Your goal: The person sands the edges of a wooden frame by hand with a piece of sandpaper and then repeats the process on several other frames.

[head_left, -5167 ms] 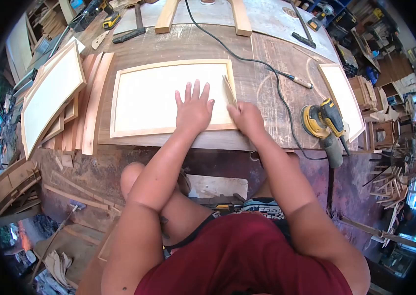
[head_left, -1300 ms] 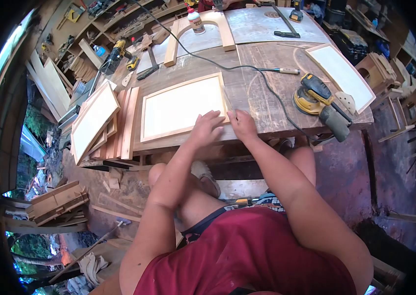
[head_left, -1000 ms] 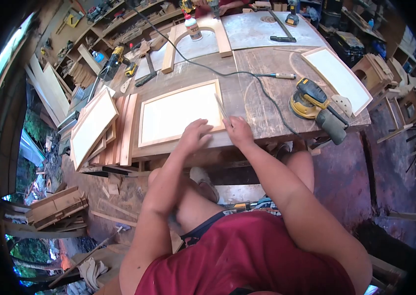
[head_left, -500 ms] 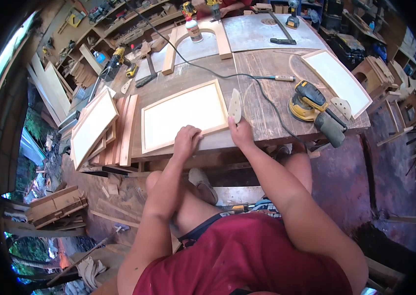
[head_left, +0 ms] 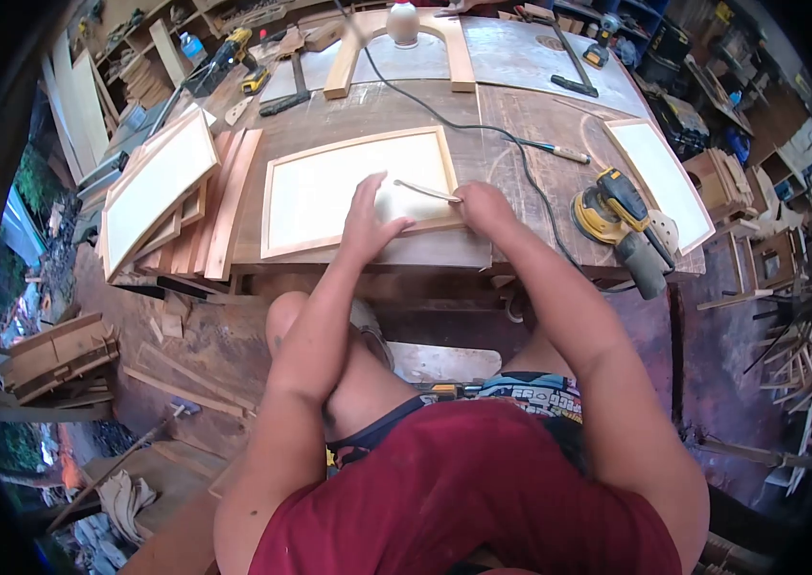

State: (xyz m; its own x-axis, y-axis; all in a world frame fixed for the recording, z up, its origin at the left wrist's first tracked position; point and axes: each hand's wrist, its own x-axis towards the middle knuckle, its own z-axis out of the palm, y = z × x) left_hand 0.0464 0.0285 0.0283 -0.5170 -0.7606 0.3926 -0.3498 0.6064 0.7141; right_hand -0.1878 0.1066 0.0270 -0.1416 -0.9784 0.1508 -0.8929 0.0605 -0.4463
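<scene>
The framed panel (head_left: pixel 315 196) lies on the bench (head_left: pixel 396 107), its border seemingly complete, while the left hand (head_left: pixel 366 225) spreads open over it, thumb wide, and the right hand (head_left: pixel 487 207) pinches a thin curved strip (head_left: pixel 425 190); what's left, I can't tell.

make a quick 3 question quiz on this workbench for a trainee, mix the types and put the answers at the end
1. Which hand grips the thin, pale, curved piece above the flat white panel with a light wood frame?
a) the left hand
b) the right hand
c) both hands

2. True or false: the yellow-and-black power sander lies to the right of that panel.

3. Fill in the missing word: a long, thin, dark ____ runs across the brown wooden worktop and passes between the panel and the sander.

Key: 1 b; 2 true; 3 cable
</scene>
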